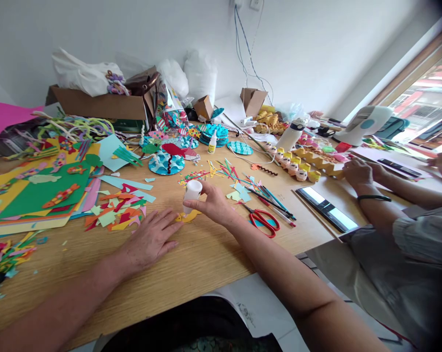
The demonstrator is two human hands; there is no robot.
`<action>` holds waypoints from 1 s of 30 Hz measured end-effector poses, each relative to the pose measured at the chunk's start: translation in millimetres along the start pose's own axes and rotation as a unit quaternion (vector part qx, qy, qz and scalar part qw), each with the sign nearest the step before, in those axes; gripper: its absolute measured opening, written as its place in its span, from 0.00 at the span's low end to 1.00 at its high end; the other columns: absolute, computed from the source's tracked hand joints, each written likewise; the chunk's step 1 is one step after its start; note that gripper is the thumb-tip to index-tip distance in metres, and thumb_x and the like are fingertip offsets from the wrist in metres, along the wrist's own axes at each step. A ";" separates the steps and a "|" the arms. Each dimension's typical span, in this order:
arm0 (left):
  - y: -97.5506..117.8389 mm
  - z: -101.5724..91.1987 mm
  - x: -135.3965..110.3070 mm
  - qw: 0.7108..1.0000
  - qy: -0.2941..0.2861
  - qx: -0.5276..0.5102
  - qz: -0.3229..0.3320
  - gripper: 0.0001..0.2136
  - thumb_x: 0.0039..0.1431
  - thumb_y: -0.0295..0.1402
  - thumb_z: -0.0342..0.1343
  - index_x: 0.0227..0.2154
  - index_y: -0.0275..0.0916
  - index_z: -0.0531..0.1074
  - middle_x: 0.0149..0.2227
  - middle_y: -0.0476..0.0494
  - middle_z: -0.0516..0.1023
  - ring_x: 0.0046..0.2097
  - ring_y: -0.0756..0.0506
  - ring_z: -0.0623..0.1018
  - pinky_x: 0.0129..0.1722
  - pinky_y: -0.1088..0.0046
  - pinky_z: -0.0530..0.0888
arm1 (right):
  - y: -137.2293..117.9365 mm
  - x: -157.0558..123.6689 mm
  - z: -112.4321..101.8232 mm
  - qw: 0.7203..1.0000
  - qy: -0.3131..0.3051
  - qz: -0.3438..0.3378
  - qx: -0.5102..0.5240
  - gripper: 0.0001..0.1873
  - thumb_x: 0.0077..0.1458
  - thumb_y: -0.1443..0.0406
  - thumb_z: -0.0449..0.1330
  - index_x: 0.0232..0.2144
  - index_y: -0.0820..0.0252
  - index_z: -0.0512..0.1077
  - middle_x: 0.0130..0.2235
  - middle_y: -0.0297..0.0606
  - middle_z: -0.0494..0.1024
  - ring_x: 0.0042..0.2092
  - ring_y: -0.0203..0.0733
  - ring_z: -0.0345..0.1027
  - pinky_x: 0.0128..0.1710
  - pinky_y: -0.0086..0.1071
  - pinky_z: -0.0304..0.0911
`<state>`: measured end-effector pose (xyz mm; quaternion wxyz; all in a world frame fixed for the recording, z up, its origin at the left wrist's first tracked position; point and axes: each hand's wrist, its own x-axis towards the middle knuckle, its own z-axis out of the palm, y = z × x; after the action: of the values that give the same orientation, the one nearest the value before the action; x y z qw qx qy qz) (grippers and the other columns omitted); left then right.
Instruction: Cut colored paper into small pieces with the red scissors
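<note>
My right hand (216, 205) grips a small white glue bottle (193, 191), tipped upside down with its nozzle pointing at a yellow paper cutout (190, 216) on the table. Flat on the wood lies my left hand (150, 238), fingers spread, its fingertips beside or on the cutout's left end. Red-handled scissors (267, 221) rest to the right of my right hand. Left of the cutout is a pile of coloured paper scraps (123, 208). A blue patterned disc (158, 164) carrying a red paper fish (173, 149) stands farther back.
A small yellow-labelled bottle (212, 142) stands near stacked blue discs (221, 133). Pencils (275, 203) lie beyond the scissors. Coloured paper sheets (26, 195) cover the left side. At right, a co-worker's hands (358, 173) are over egg-carton pieces (325, 162), near a phone (326, 209).
</note>
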<state>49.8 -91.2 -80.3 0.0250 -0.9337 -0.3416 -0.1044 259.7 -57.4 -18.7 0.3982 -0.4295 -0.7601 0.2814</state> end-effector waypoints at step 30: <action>2.4 -3.4 2.2 1.000 -0.001 0.002 -0.004 0.18 0.60 0.39 0.45 0.53 0.43 0.65 0.55 0.38 0.67 0.59 0.36 0.62 0.54 0.50 0.62 | 5.6 -0.6 1.9 0.999 -0.044 0.018 0.022 0.15 0.46 0.58 0.62 0.33 0.63 0.68 0.32 0.36 0.72 0.34 0.38 0.65 0.35 0.31 0.60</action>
<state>52.4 -92.0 -76.5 0.0261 -0.9324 -0.3455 -0.1029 260.7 -55.4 -24.2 0.3685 -0.4211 -0.7628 0.3239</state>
